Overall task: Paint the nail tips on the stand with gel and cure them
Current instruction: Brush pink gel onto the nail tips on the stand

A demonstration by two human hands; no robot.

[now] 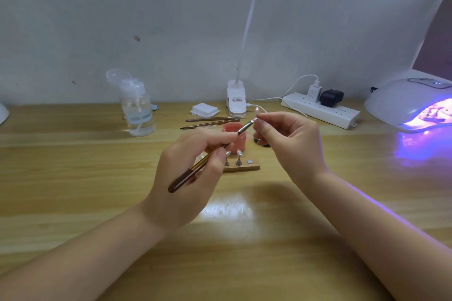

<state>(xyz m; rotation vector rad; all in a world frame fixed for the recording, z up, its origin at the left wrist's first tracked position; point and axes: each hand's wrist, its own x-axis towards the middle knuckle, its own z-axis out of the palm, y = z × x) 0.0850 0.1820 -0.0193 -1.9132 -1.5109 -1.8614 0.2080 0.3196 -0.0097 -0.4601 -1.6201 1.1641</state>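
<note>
Over the wooden desk (97, 178) my left hand (186, 173) grips the brown-handled brush (208, 157), right hand (288, 139) pinching a small pink nail tip (257, 110); one shaky stroke could smear gel onto my fingers.

table (73, 178): wood, pale, smooth, with a soft sheen
brush (195, 171): glossy dark handle, gold metal band, silver metal ferrule
stand (253, 167): pale wood, matt, fitted with small metal pegs
jar (238, 140): pink, matt plastic
bottle (139, 112): clear plastic, glossy
curing lamp (391, 102): white plastic, glossy
power strip (318, 111): white plastic, smooth
</note>
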